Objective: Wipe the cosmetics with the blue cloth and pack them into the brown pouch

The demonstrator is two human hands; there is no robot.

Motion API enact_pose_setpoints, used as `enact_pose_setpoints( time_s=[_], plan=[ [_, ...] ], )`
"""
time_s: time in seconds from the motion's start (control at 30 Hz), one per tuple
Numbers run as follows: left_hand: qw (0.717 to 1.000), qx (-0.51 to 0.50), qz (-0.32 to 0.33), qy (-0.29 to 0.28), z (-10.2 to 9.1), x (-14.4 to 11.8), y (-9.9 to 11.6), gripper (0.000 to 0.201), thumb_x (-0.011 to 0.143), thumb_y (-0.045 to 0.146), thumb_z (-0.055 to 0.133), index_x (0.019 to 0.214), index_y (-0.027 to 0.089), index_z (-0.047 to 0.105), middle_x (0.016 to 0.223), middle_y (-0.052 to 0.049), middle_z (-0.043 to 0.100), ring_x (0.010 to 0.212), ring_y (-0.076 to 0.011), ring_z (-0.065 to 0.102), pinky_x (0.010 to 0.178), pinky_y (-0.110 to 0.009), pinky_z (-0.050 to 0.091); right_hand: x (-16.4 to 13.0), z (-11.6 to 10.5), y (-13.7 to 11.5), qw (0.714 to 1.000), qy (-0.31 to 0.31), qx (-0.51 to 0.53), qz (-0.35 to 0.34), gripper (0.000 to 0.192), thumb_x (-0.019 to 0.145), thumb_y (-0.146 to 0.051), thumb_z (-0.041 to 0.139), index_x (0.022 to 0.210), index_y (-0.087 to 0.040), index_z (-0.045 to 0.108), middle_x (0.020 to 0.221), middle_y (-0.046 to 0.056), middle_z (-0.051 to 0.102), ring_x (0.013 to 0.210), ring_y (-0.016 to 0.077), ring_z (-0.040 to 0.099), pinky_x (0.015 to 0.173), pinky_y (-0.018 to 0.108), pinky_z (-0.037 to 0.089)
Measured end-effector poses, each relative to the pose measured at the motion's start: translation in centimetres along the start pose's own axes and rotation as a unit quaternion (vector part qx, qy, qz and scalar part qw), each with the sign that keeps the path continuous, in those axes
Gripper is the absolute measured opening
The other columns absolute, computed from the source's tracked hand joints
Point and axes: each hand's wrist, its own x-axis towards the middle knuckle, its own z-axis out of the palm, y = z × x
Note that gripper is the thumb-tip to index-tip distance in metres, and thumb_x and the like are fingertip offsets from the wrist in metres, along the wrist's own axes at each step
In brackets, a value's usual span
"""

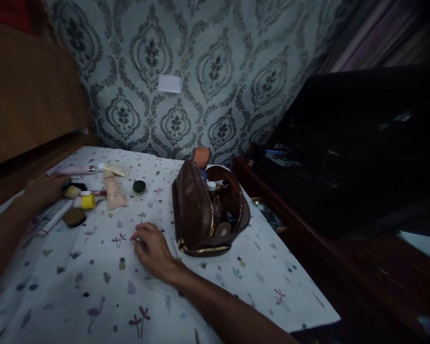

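Our left hand [43, 188] lies flat at the far left, fingers [59, 177] loose and grasping nothing, tips just beside a small brush [72, 191] among the scattered cosmetics. We judge this cluster is laid out for sorting: pink tube [75, 169], beige tube [113, 193], yellow-capped stick [86, 202], round compact [74, 217], dark jar [139, 187]. Our right hand [152, 248] rests on the patterned surface [93, 286], fingers half curled, empty. The brown pouch [204, 210] stands unzipped just right of it, near but not touching, mouth up so its contents show.
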Motion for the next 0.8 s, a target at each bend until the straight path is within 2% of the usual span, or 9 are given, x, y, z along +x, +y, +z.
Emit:
enact_pose_setpoints(
  time_s=[0.13, 0.3, 0.43, 0.5, 0.57, 0.6, 0.63, 0.73, 0.8],
  plan=[
    [0.985, 0.127, -0.055, -0.104, -1.1, 0.5, 0.9, 0.047, 0.097, 0.032, 0.023, 0.115, 0.017, 0.064, 0.121, -0.015, 0.063, 0.103, -0.0304, 0.057, 0.079, -0.048, 0.053, 0.0, 0.0, 0.0, 1.0, -0.003, -0.01, -0.003, 0.025, 0.076, -0.005, 0.059, 0.093, -0.021, 0.068, 0.11, 0.006, 0.066, 0.109, 0.0203, 0.062, 0.098, 0.037, 0.05],
    [0.981, 0.13, -0.119, -0.086, -5.5, 0.0, 5.7, 0.055, 0.098, 0.039, 0.016, 0.123, 0.008, 0.054, 0.126, -0.021, 0.057, 0.111, -0.0338, 0.054, 0.082, -0.044, 0.051, 0.1, 0.1, 0.1, 1.0, -0.008, -0.008, 0.008, 0.023, 0.078, -0.006, 0.059, 0.094, -0.019, 0.068, 0.111, 0.008, 0.066, 0.11, 0.0207, 0.061, 0.099, 0.037, 0.05],
    [0.99, 0.069, -0.115, -0.049, -8.0, -0.9, 9.6, 0.054, 0.096, 0.047, 0.022, 0.121, 0.009, 0.052, 0.125, -0.019, 0.058, 0.107, -0.0337, 0.057, 0.078, -0.04, 0.049, 0.0, 0.2, 0.2, 1.0, -0.001, -0.003, 0.0, 0.023, 0.079, -0.006, 0.058, 0.097, -0.018, 0.067, 0.111, 0.009, 0.065, 0.112, 0.0207, 0.06, 0.102, 0.036, 0.048],
    [0.992, 0.014, -0.116, -0.038, -8.2, -1.5, 11.2, 0.049, 0.093, 0.049, 0.03, 0.112, 0.012, 0.056, 0.109, -0.014, 0.063, 0.095, -0.0297, 0.059, 0.072, -0.033, 0.046, 0.0, 0.1, 0.1, 1.0, 0.008, 0.003, -0.001, 0.024, 0.081, -0.007, 0.058, 0.1, -0.018, 0.065, 0.109, 0.008, 0.065, 0.111, 0.0202, 0.06, 0.1, 0.035, 0.049],
    [0.986, -0.113, -0.114, -0.036, -7.7, -2.5, 12.6, 0.043, 0.088, 0.048, 0.042, 0.107, 0.014, 0.059, 0.089, -0.007, 0.064, 0.08, -0.0238, 0.058, 0.063, -0.027, 0.042, -0.1, -0.1, 0.1, 1.0, 0.023, 0.02, 0.006, 0.024, 0.084, -0.011, 0.058, 0.107, -0.019, 0.062, 0.108, 0.007, 0.065, 0.106, 0.0195, 0.061, 0.096, 0.034, 0.051],
    [0.97, -0.213, -0.109, -0.048, -7.3, -3.0, 13.4, 0.042, 0.085, 0.049, 0.048, 0.107, 0.015, 0.059, 0.08, -0.003, 0.063, 0.071, -0.0203, 0.056, 0.06, -0.025, 0.04, -0.1, -0.2, 0.0, 0.999, 0.031, 0.035, 0.012, 0.025, 0.087, -0.015, 0.058, 0.111, -0.019, 0.06, 0.109, 0.008, 0.065, 0.103, 0.0191, 0.062, 0.092, 0.033, 0.052],
    [0.934, -0.33, -0.117, -0.069, -6.7, -3.6, 14.3, 0.045, 0.081, 0.052, 0.055, 0.107, 0.016, 0.059, 0.075, 0.0, 0.061, 0.064, -0.0173, 0.054, 0.056, -0.023, 0.039, -0.1, -0.3, 0.0, 0.997, 0.041, 0.056, 0.019, 0.028, 0.088, -0.018, 0.057, 0.116, -0.019, 0.058, 0.11, 0.008, 0.064, 0.101, 0.0187, 0.063, 0.088, 0.032, 0.053],
    [0.775, -0.593, -0.18, -0.126, -4.8, -5.7, 17.6, 0.056, 0.064, 0.059, 0.074, 0.098, 0.016, 0.061, 0.067, 0.003, 0.06, 0.054, -0.0132, 0.052, 0.051, -0.022, 0.04, 0.1, -0.4, 0.2, 0.984, 0.055, 0.163, 0.043, 0.033, 0.093, -0.028, 0.054, 0.125, -0.019, 0.052, 0.113, 0.009, 0.063, 0.097, 0.0175, 0.063, 0.078, 0.027, 0.052],
    [0.687, -0.688, -0.193, -0.132, -3.6, -7.0, 19.7, 0.055, 0.054, 0.055, 0.082, 0.085, 0.015, 0.06, 0.064, 0.002, 0.061, 0.054, -0.0131, 0.055, 0.052, -0.023, 0.044, 0.4, -0.3, 0.7, 0.966, 0.049, 0.247, 0.062, 0.029, 0.094, -0.034, 0.052, 0.119, -0.02, 0.052, 0.102, 0.005, 0.063, 0.089, 0.0157, 0.061, 0.072, 0.025, 0.051]
  ],
)
